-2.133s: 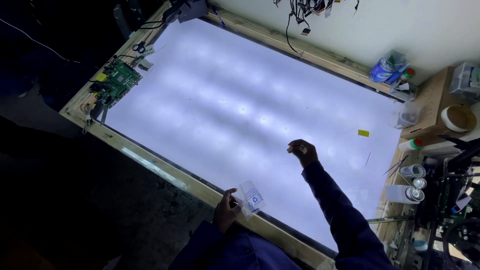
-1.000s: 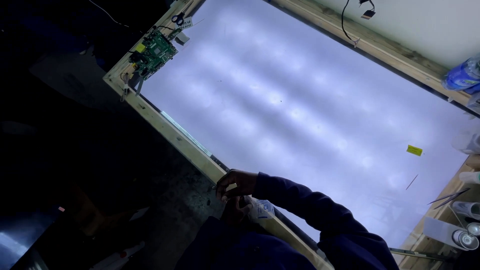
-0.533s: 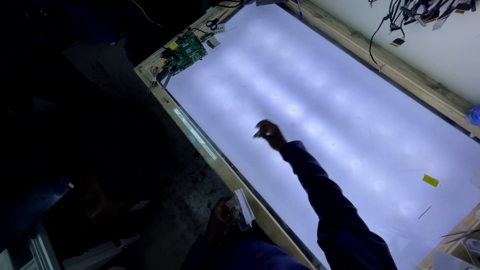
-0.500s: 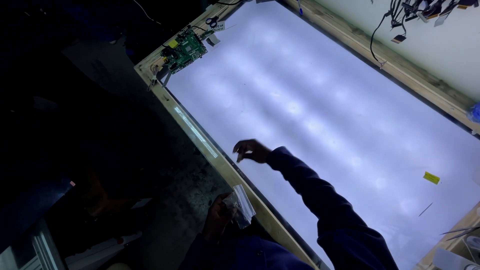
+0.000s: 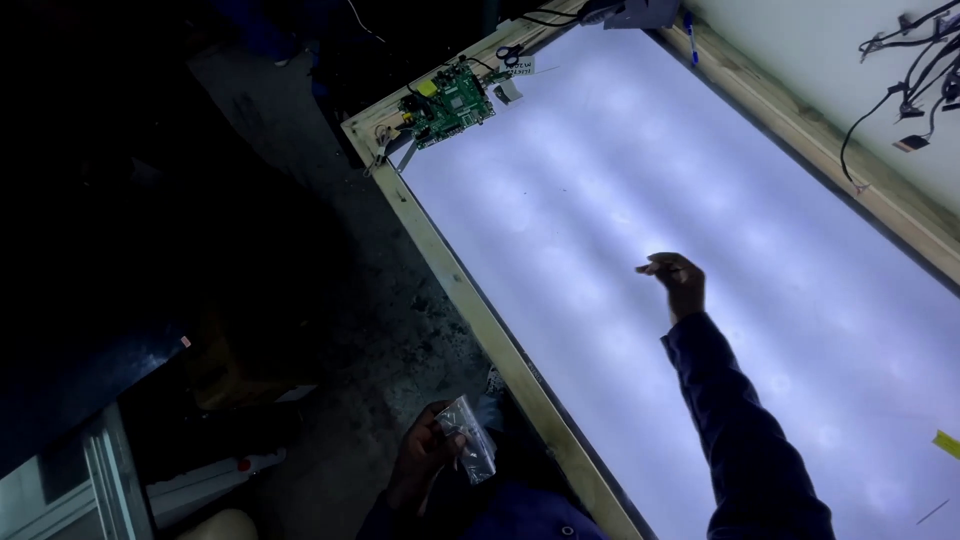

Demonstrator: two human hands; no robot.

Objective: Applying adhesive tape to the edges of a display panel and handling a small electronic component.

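Backlit panel [image 5: 620,200] lies glowing in its wooden frame [image 5: 470,300], the right hand [image 5: 678,284] reaching over its middle with fingertips pinched, on what I cannot tell, while the left hand [image 5: 425,455] grips a clear plastic bag [image 5: 470,450] below the frame, so the work seems mid-placement, needing careful lowering.

Your right hand [image 5: 680,285] is bare, its arm in a long dark navy sleeve [image 5: 745,430] with a plain cuff; your left hand [image 5: 425,455] is bare, its sleeve apparently also dark.
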